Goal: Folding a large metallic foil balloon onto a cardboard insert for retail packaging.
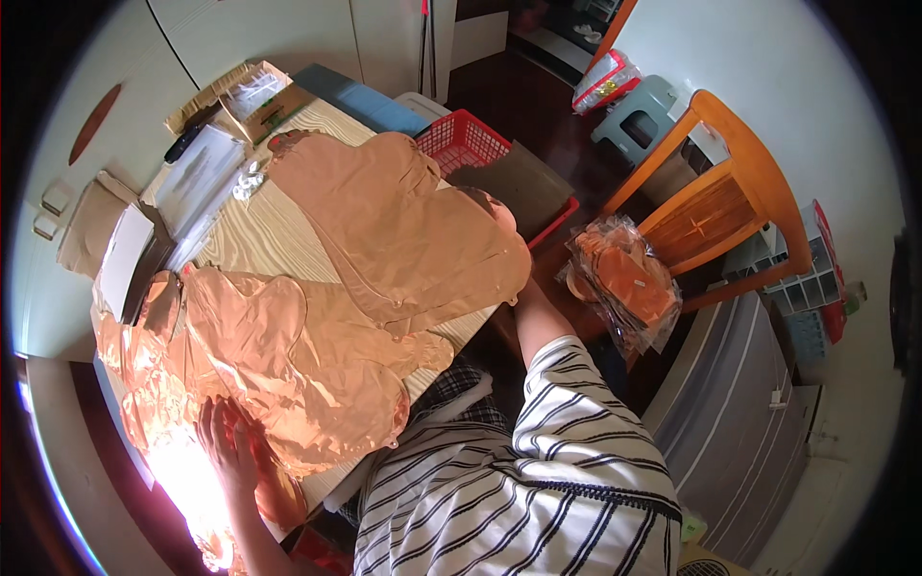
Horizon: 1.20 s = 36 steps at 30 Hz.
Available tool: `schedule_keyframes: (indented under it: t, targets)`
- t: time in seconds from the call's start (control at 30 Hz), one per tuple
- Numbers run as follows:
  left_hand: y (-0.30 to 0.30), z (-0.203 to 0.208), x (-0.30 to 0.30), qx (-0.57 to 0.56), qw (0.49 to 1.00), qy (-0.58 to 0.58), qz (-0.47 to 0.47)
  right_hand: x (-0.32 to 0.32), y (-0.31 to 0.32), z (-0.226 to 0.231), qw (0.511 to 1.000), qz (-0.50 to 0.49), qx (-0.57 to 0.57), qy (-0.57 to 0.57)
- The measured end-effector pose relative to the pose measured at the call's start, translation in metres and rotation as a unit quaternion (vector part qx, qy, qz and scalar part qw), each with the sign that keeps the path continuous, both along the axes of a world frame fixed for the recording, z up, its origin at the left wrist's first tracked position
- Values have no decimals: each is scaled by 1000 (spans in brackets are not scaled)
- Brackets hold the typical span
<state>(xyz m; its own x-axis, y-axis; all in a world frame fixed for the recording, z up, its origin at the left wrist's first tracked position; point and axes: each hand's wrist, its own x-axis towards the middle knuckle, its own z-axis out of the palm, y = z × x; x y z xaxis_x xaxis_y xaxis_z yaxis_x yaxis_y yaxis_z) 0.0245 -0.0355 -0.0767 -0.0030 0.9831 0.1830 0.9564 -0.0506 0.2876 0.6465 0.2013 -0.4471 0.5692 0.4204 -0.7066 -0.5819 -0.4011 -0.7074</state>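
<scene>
L hand (228, 451) on crinkled copper foil balloons (254, 326), w/ wood-grain bench (264, 230) below. R forearm (541, 324) meets edge of flatter balloon (394, 221). Clear bag of orangey pcs (624, 278) on wooden chair (720, 216).

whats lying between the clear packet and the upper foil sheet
In the head view, a small crumpled white thing lies on the table between the clear packet and the upper foil sheet.

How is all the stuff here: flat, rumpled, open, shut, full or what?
Upper copper-coloured foil sheet: unfilled, loosely flat.
Lower copper-coloured foil sheets: rumpled, shiny.
Left hand: resting on the lower foil, fingers extended.
Clear plastic bag: filled with copper-coloured pieces.
Red plastic mesh basket: open-topped.
Brown cardboard box: open.
White cabinet doors: shut.
Orange-brown wooden chair: upright.
</scene>
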Motion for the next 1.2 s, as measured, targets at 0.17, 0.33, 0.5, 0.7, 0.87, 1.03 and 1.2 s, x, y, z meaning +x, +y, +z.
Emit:
schedule_keyframes:
  t: [0.17,0.33,0.5,0.7,0.87,1.03,1.2]
  targets:
    - [-2,1,0,0,1000,1,4,-5,-2,46,998,34,-26,-38]
    - [0,-1,1,-3,1000,1,-1,-3,2,65,993,72,-44,-78]
    - [1,1,2,1,1000,-4,-9,-4,12,76,984,114,-53,-123]
    - [3,-2,4,1,1000,-5,-14,-4,23,92,962,171,-82,-194]
    - [8,-2,8,2,999,-20,-28,15,17,119,920,222,-164,-279]
    - [0,-2,6,5,1000,-10,-21,-4,-6,169,897,248,-187,-316]
    - [8,-4,8,4,999,-29,-35,27,-22,115,888,273,-188,-320]
